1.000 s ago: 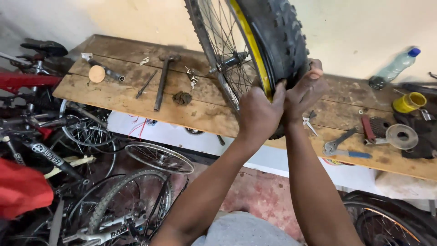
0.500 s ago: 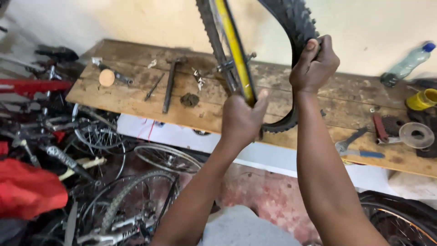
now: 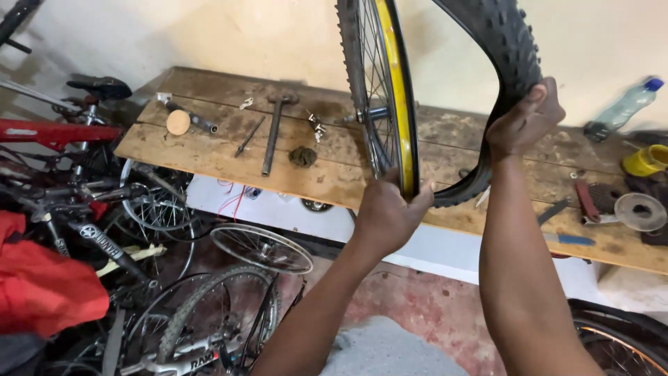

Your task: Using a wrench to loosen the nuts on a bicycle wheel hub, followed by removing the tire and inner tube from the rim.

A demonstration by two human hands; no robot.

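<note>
A spoked bicycle wheel (image 3: pixel 379 90) with a yellow rim strip stands upright in front of me, above the wooden workbench (image 3: pixel 209 157). My left hand (image 3: pixel 386 216) grips the bottom of the rim. A black knobby tyre (image 3: pixel 511 63) is pulled off the rim to the right, still joined to it at the bottom. My right hand (image 3: pixel 525 118) is closed around the tyre's loose side, well away from the rim.
On the bench lie a hammer (image 3: pixel 273 132), a screwdriver (image 3: pixel 248 136), a round wooden-capped tool (image 3: pixel 182 122), a plastic bottle (image 3: pixel 623 108), a yellow cup (image 3: pixel 643 160), a roll of tape (image 3: pixel 640 211) and a blue-handled blade (image 3: pixel 567 239). Bicycles and loose wheels (image 3: pixel 261 247) crowd the floor at left.
The tyre has come off the rim: my right hand pulled it up and to the right, opening a wide gap. My left hand dropped to the bottom of the rim.
</note>
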